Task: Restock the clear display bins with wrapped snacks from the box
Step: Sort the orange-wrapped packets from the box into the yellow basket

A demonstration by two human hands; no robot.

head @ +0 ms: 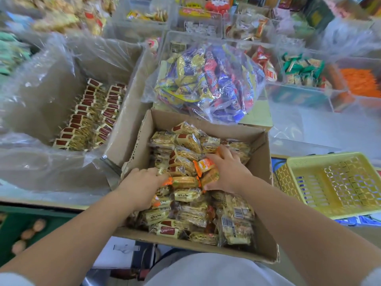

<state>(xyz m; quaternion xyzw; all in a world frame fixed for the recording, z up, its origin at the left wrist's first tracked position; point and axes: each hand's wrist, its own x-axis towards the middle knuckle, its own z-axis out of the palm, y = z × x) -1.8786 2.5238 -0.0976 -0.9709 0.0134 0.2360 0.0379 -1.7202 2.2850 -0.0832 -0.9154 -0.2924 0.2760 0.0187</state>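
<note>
At centre, one cardboard box (260,157) holds many cellophane-wrapped snacks (188,141), pale yellow with red labels. Right hand (229,174) grips orange-wrapped snacks (205,165), three visible; left hand (142,182), at their 9 o'clock, curls into the pile, grasp indiscernible.

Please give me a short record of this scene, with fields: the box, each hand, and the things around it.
box: open cardboard box, full of wrapped snacks
left hand: in the box, fingers among the snacks; hold unclear
right hand: holds orange-wrapped snacks
behind box: clear bag of colourful packs
right of box: yellow basket
</note>
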